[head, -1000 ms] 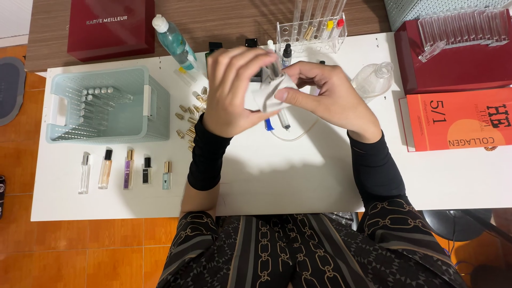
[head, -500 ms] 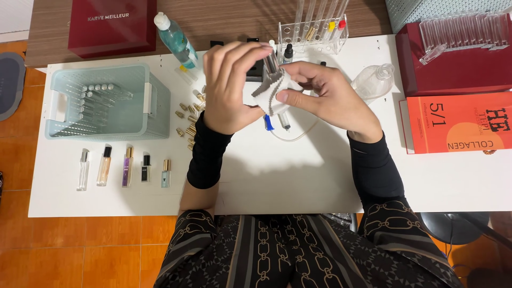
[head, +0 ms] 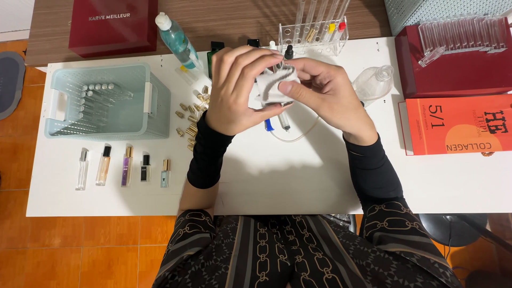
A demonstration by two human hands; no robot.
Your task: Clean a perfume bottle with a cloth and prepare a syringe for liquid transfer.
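Over the far middle of the white table (head: 277, 176), my left hand (head: 237, 88) and my right hand (head: 325, 90) meet around a small white cloth with dark smudges (head: 273, 85). Both hands pinch it; a small item may be wrapped inside, but it is hidden. Below the hands lie a syringe with a blue plunger (head: 269, 125) and a loop of clear tubing (head: 298, 134). A dropper bottle with a black cap (head: 288, 52) stands just behind the hands.
A pale green basket of vials (head: 101, 101) sits left, gold caps (head: 189, 120) beside it, several small perfume bottles (head: 125, 166) in front. A blue liquid bottle (head: 178, 40), test tube rack (head: 314, 32), glass flask (head: 373, 82), red boxes (head: 458, 69) and orange box (head: 458, 125) ring the rest.
The hands have stayed together at the same spot. The white cloth has been reworked between the fingers and now shows bunched with dark smudges facing up.
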